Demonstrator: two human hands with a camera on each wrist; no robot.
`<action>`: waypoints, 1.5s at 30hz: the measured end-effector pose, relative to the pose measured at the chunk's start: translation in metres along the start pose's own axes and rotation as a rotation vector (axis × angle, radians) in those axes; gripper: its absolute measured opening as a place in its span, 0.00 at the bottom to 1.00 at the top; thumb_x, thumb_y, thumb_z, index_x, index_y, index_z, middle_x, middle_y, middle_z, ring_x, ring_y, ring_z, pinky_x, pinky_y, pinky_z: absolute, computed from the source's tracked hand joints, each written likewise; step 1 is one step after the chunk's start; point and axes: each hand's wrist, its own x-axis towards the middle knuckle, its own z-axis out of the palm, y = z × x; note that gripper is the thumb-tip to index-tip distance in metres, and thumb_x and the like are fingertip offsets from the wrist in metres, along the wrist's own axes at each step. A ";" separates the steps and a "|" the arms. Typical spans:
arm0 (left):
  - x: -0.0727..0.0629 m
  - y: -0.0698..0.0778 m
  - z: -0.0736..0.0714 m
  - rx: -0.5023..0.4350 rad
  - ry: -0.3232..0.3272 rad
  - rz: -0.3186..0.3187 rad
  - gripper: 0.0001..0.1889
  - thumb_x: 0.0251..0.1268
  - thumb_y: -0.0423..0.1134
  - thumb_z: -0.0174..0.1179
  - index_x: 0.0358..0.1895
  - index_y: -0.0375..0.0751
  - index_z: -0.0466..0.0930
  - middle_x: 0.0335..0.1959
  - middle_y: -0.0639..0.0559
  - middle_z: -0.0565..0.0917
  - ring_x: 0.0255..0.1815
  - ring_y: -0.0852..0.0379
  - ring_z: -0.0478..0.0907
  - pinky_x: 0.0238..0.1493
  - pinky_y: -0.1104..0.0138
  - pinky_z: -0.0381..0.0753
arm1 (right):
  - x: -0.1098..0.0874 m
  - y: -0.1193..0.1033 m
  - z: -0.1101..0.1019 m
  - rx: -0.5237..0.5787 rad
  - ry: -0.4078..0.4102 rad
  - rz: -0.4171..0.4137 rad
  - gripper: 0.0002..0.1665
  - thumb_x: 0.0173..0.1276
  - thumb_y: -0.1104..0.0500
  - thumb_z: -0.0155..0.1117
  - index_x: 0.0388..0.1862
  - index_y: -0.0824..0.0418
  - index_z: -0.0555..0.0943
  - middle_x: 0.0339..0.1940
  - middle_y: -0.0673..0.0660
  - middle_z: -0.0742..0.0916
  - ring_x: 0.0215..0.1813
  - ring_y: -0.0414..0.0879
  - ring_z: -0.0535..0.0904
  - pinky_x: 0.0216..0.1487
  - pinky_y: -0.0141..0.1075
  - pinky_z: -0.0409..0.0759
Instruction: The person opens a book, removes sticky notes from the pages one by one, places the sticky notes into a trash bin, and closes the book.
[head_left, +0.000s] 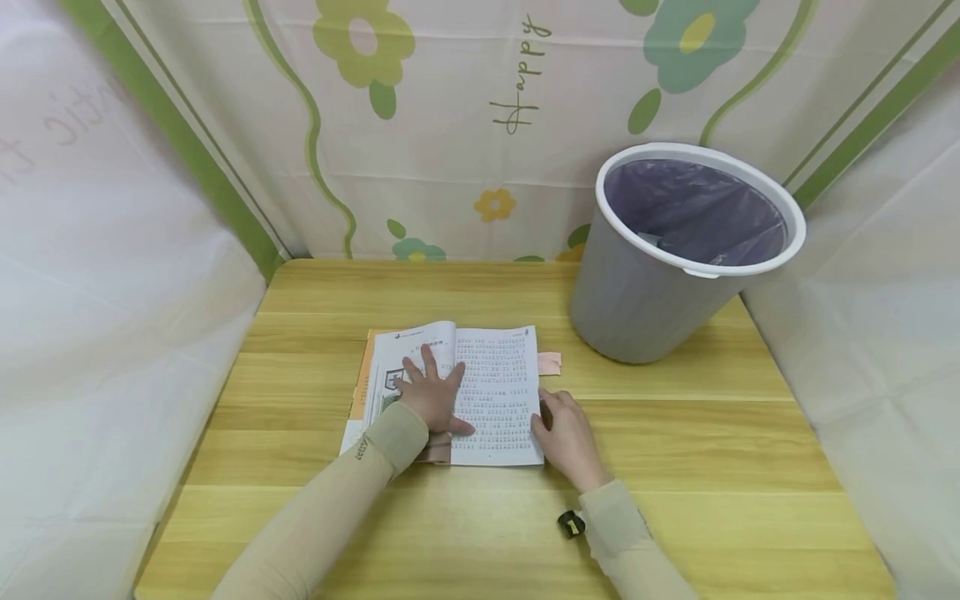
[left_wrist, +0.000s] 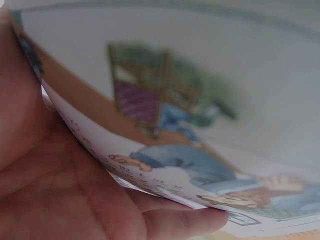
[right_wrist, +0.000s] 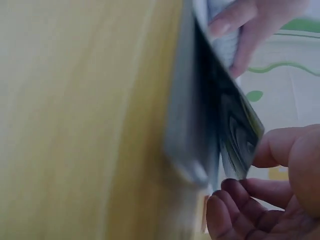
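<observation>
An open book (head_left: 495,392) lies on the wooden table, with printed text on its right page and a picture and heading on the left. My left hand (head_left: 432,400) presses flat across the left page and the fold, fingers spread. In the left wrist view, an illustrated page (left_wrist: 175,120) curves up beside the palm. At the book's right edge, my right hand (head_left: 570,437) pinches the pages between thumb and fingers. The right wrist view shows that thumb (right_wrist: 275,145) at the dark corner of a lifted leaf (right_wrist: 240,130), with the other fingers curled beneath it.
A grey bin (head_left: 645,292) with a white rim and purple liner stands at the table's back right. A pink paper slip (head_left: 550,363) sticks out beyond the book's right side. Beside my right cuff is a small black object (head_left: 572,524). A flowered curtain (head_left: 450,150) hangs behind.
</observation>
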 end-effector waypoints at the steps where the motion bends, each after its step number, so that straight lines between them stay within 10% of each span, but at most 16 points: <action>1: 0.000 0.000 0.001 -0.001 0.001 0.000 0.64 0.41 0.76 0.65 0.81 0.58 0.42 0.74 0.20 0.28 0.69 0.13 0.38 0.60 0.27 0.58 | -0.001 -0.002 -0.001 0.032 0.011 -0.006 0.30 0.66 0.62 0.66 0.66 0.69 0.75 0.44 0.58 0.83 0.45 0.51 0.79 0.50 0.45 0.79; 10: -0.001 -0.001 0.003 -0.008 0.011 0.004 0.64 0.41 0.76 0.66 0.81 0.58 0.43 0.74 0.20 0.28 0.69 0.12 0.38 0.59 0.27 0.59 | -0.011 -0.024 -0.003 0.248 0.016 -0.052 0.31 0.63 0.69 0.64 0.67 0.67 0.74 0.40 0.58 0.85 0.36 0.45 0.82 0.40 0.37 0.84; 20: 0.002 -0.003 0.006 -0.003 -0.018 -0.009 0.65 0.39 0.77 0.65 0.81 0.60 0.40 0.73 0.21 0.25 0.69 0.13 0.36 0.60 0.27 0.58 | -0.009 -0.002 0.007 0.044 0.032 -0.016 0.31 0.63 0.65 0.66 0.65 0.72 0.74 0.60 0.70 0.81 0.62 0.66 0.75 0.64 0.57 0.70; 29: 0.001 -0.003 0.003 -0.005 -0.013 -0.008 0.65 0.40 0.77 0.66 0.81 0.59 0.41 0.73 0.20 0.26 0.69 0.12 0.37 0.60 0.27 0.58 | -0.011 -0.003 0.007 0.054 0.037 -0.018 0.32 0.64 0.64 0.65 0.67 0.73 0.72 0.61 0.70 0.80 0.61 0.65 0.77 0.62 0.55 0.73; 37: 0.005 -0.004 0.005 0.017 -0.013 -0.007 0.66 0.38 0.79 0.64 0.81 0.60 0.39 0.73 0.21 0.25 0.69 0.13 0.37 0.59 0.27 0.59 | -0.013 -0.016 0.004 0.218 0.082 -0.063 0.32 0.64 0.68 0.65 0.68 0.69 0.73 0.54 0.67 0.85 0.46 0.52 0.84 0.42 0.40 0.84; 45: 0.000 -0.001 0.001 0.006 0.004 0.006 0.65 0.40 0.77 0.65 0.81 0.59 0.41 0.73 0.20 0.27 0.69 0.12 0.38 0.59 0.27 0.59 | -0.009 -0.006 0.008 0.117 0.058 0.016 0.34 0.65 0.65 0.65 0.69 0.73 0.69 0.61 0.71 0.80 0.61 0.63 0.77 0.60 0.54 0.75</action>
